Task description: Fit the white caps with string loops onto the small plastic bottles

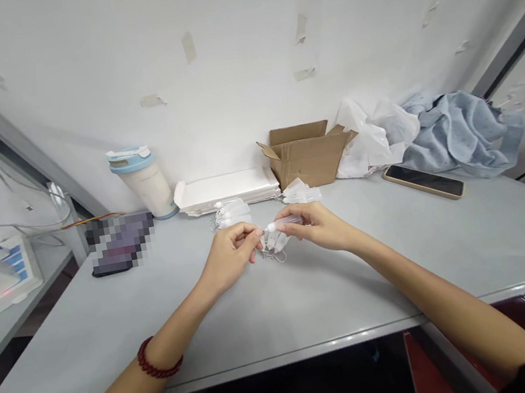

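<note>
My right hand (315,224) holds a small clear plastic squeeze bottle (290,221) with a white top, lying level with its narrow tip toward the left. My left hand (236,248) is closed in a pinch right at that tip; what its fingertips grip is too small to make out. Below and between the hands lies a bunch of similar small bottles (276,241) with white loops. Behind my left hand is another group of these bottles (232,212), and a third group (302,191) lies behind my right hand.
Along the wall stand a blue-lidded cup (146,186), a stack of flat white boxes (228,189), an open cardboard box (310,161), white plastic bags (368,137) and a light blue cloth (464,130). A phone (425,181) lies at the right of the grey table (273,316); a dark blurred item (123,243) is at left.
</note>
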Demonstrator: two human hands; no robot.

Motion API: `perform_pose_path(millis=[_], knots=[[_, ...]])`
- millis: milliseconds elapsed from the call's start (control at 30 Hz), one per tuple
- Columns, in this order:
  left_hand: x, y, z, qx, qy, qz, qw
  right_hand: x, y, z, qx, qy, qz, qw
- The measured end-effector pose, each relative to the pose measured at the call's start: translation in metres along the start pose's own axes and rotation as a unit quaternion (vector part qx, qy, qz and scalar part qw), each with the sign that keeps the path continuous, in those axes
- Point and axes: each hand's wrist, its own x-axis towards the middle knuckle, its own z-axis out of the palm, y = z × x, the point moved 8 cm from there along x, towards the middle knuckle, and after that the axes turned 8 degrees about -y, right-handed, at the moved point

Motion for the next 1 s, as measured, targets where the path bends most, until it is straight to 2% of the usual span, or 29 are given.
perform_pose_path(millis=[133, 267, 500, 733, 1000], knots=[[0.001, -0.003, 0.001, -0.008, -0.011, -0.022, 1.0, 0.0, -0.002, -0.001, 0.025, 0.006, -0.008, 1.0], [0.001, -0.005, 0.003, -0.025, -0.019, -0.015, 0.999, -0.001, -0.002, 0.0, 0.045, 0.003, 0.001, 0.999], [-0.001, -0.007, 0.001, -0.111, -0.011, -0.01, 0.994, 0.0, 0.002, 0.008, 0.075, 0.0, -0.005, 0.997], [-0.004, -0.002, 0.002, -0.098, -0.025, 0.007, 0.995, 0.001, 0.005, 0.014, 0.089, -0.007, -0.023, 0.996], [0.003, -0.012, -0.002, -0.111, -0.014, -0.014, 0.994, 0.001, 0.001, 0.004, 0.073, -0.001, -0.038, 0.997]])
